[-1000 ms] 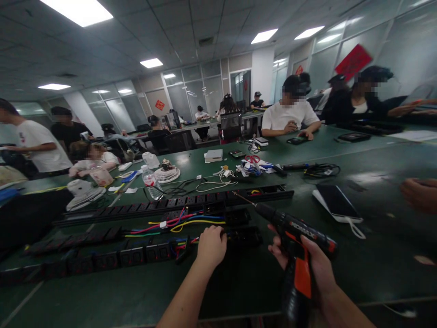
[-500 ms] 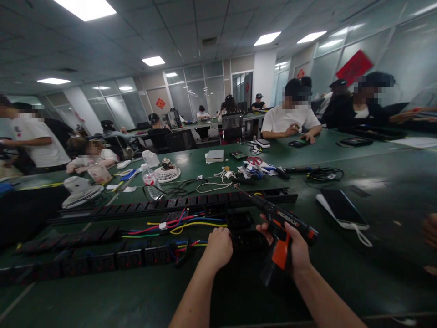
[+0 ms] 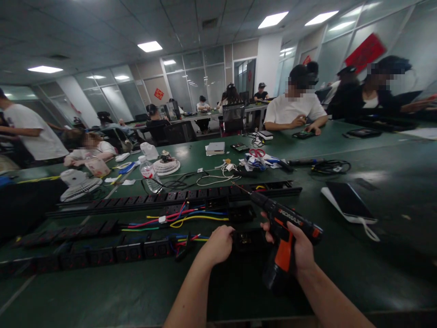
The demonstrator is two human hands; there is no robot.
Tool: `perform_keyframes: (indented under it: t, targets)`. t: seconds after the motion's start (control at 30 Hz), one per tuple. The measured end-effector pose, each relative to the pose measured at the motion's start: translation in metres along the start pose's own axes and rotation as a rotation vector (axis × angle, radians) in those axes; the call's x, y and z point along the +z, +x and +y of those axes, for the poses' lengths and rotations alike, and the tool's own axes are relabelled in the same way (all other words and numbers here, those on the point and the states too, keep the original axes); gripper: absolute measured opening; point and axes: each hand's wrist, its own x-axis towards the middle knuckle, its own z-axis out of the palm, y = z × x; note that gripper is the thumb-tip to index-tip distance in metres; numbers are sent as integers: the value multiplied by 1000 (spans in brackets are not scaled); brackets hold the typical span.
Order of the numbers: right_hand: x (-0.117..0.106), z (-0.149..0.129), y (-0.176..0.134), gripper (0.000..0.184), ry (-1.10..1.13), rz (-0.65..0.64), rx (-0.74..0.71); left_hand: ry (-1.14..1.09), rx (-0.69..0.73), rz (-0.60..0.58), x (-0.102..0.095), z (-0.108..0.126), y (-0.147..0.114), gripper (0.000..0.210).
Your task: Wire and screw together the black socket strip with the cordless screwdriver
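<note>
My right hand (image 3: pixel 302 249) is wrapped round the grip of a black and orange cordless drill (image 3: pixel 288 216). Its long thin bit points up and to the left, over the row of sockets. The fingers of my left hand (image 3: pixel 218 243) are closed at the left end of a black plastic housing (image 3: pixel 251 240), whose open inside faces up with small metal parts in it. A second open black housing (image 3: pixel 242 213) lies just behind. Red, blue and yellow wires (image 3: pixel 200 220) run to the left from there. Several black socket modules (image 3: pixel 128 256) form a row to my left.
A long black power strip (image 3: pixel 136 200) crosses the table behind the wires. Beyond it are a water bottle (image 3: pixel 150 175), a white fan part (image 3: pixel 166 166), loose cables and red-handled scissors (image 3: pixel 256 153). A phone (image 3: pixel 350 200) lies on the right. Other people sit across the table.
The view has shifted slightly. More of the inside of the black housing beside my left hand now shows. My right hand still grips the drill in nearly the same pose.
</note>
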Motion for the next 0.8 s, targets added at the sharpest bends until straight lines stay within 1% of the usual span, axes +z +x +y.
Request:
perform_keyframes:
  t: [0.17,0.43,0.67,0.8]
  targets:
    - [0,-1,0,42,11,11,-6,27,-34,6,4,0,-1,38]
    - [1,-1,0,41,21,13,-35,45,-131,33,10,6,-3,38]
    - [3,-3,0,41,34,10,-30,99,-149,16,11,6,-4,35]
    - [2,-3,3,42,47,14,-35,76,-136,63,13,5,-5,35]
